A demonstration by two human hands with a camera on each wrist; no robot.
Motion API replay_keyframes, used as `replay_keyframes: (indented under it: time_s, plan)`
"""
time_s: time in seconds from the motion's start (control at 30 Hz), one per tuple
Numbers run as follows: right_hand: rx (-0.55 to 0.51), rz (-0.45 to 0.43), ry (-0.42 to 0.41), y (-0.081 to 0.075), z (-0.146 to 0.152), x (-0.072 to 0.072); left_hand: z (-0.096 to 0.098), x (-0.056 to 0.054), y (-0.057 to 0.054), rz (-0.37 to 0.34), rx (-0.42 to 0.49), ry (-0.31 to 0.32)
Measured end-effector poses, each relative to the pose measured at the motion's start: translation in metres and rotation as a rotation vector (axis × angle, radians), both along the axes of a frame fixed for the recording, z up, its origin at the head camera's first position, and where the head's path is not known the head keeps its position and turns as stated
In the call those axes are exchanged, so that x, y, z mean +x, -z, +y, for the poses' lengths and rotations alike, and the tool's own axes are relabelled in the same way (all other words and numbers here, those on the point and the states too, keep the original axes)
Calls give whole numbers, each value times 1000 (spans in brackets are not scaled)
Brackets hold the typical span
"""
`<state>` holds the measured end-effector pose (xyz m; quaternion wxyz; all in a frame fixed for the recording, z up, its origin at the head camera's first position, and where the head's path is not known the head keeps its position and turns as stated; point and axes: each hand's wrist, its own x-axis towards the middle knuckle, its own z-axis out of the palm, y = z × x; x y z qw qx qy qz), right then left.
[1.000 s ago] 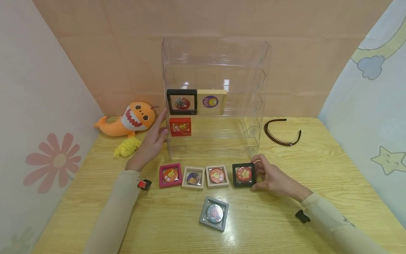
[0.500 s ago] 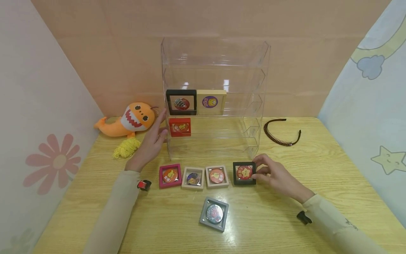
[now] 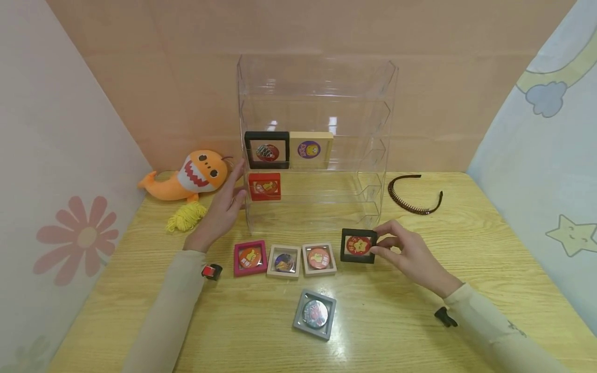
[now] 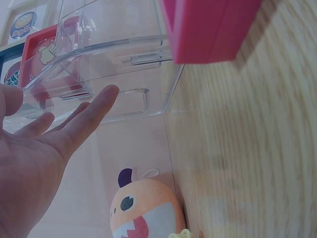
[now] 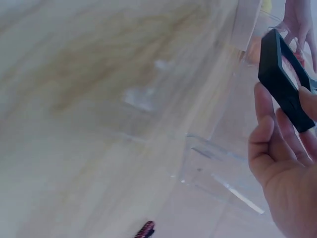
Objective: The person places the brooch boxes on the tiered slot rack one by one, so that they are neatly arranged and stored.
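Observation:
My right hand (image 3: pixel 404 254) pinches the right edge of a small black display frame (image 3: pixel 358 246) holding a red badge with a yellow star. In the right wrist view the thumb is on one face of this frame (image 5: pixel 271 62) and fingers are behind it. At the left side of a clear tiered rack (image 3: pixel 317 96), my left hand (image 3: pixel 224 207) lies with its fingers extended along the side panel. On the rack, a black frame (image 3: pixel 267 135) and a cream frame (image 3: pixel 310 135) stand side by side, with a red frame (image 3: pixel 265 197) one tier below.
Before the rack lie a magenta frame (image 3: pixel 250 257) and two cream frames (image 3: pixel 284 274) (image 3: pixel 319 267) in a row. A grey frame (image 3: pixel 314 314) lies nearer. Left are an orange plush shark (image 3: pixel 205 168) and yellow yarn (image 3: pixel 186 216); right, a dark headband (image 3: pixel 412 208).
My right hand has tilted the black star frame up and raised it slightly toward the rack, turning its badge toward me. The left hand has stayed at the rack's side.

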<state>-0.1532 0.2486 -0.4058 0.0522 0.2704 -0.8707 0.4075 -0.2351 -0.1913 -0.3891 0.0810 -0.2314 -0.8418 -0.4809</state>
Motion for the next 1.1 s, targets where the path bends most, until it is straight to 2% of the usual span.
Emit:
replay_keyframes:
  time_s: [0.13,0.37,0.5,0.73,0.9,1.1]
  plan:
    - [3,68,27,-8,-9,-2,2,2,-4,-20,13,10]
    - [11,173,60,-21,-28,-10,9,22,-31,-33,12,21]
    - [9,212,53,-28,-40,-18,10,25,-33,-22,7,19]
    - [-12,247,28,-37,-60,-36,11,22,-29,-18,16,17]
    - [-42,288,13,-43,-73,-48,11,22,-31,-19,21,22]
    - [-87,332,-7,-49,-87,-62,1,2,-5,2,30,26]
